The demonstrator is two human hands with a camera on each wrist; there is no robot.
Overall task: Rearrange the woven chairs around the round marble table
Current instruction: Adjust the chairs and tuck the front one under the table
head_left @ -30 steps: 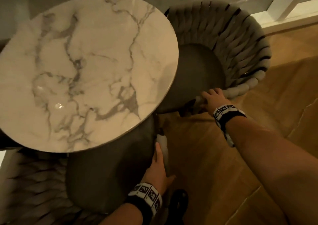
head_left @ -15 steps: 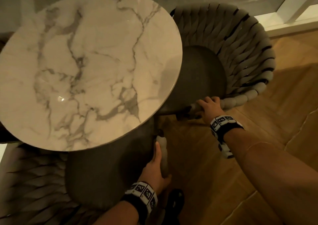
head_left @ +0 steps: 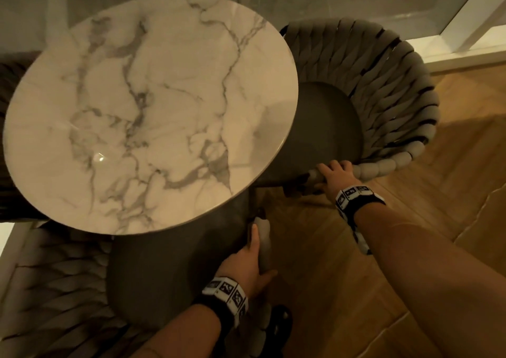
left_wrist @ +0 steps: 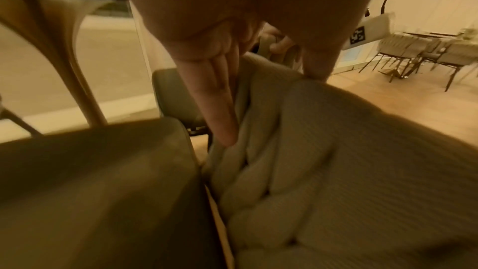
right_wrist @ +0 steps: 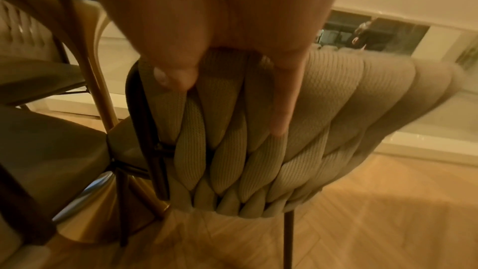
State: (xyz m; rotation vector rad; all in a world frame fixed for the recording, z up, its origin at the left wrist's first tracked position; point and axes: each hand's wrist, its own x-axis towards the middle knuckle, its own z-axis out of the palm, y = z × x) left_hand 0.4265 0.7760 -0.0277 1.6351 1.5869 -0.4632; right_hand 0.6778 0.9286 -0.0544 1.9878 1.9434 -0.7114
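The round marble table (head_left: 153,111) fills the middle left. A grey woven chair (head_left: 383,97) with a dark seat stands at its right, the seat partly under the tabletop. My right hand (head_left: 328,172) grips the near end of that chair's woven rim (right_wrist: 232,120), fingers (right_wrist: 282,99) curled over the braids. A second woven chair (head_left: 54,289) sits at the lower left, its seat (head_left: 164,275) tucked under the table. My left hand (head_left: 256,248) holds the end of its woven arm (left_wrist: 310,150), with the fingers (left_wrist: 217,109) along the braid and the thumb on the other side.
Wooden floor (head_left: 410,248) spreads out to the right and in front of me. A white window frame (head_left: 465,42) and glass run along the far side behind the chair. The table's curved legs (left_wrist: 64,48) and metal base (right_wrist: 85,201) stand between the chairs. More chairs (left_wrist: 413,52) stand far off.
My right hand and the right chair's arm have shifted slightly toward me and the table's edge. The left hand keeps its hold on the near chair's arm.
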